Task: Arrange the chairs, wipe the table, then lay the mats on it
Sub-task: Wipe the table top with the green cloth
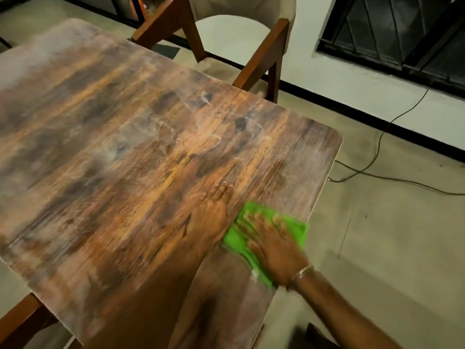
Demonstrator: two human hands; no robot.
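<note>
A worn wooden table [141, 137] fills most of the view. My right hand [271, 245] presses flat on a bright green cloth [239, 238] near the table's right edge, blurred by motion. My left hand [211, 217] lies flat on the bare wood just left of the cloth, fingers together and holding nothing. A wooden chair with a beige seat [241, 44] stands tucked at the far side of the table. No mats are in view.
Part of another wooden chair [20, 321] shows under the near left corner. A thin cable [377, 147] trails over the tiled floor on the right. A barred window [402, 34] sits low in the white wall.
</note>
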